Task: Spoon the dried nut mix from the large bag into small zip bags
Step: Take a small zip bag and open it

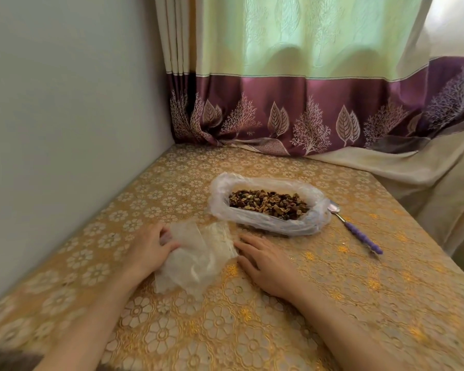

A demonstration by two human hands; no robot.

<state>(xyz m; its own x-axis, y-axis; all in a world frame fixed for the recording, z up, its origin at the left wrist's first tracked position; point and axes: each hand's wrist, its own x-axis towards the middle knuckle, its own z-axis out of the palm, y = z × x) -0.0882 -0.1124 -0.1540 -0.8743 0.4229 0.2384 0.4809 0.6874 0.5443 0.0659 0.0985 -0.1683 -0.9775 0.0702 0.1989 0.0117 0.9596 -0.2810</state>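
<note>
The left hand (148, 250) is pinching the small bags (196, 253) to separate one, while the right hand (263, 261) is lying flat and empty beside them.

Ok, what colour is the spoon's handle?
Purple; the spoon lies on the table right of the large bag, clearest in the head view.

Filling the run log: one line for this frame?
left hand on clear small zip bags | right hand flat | purple-handled spoon untouched
</note>
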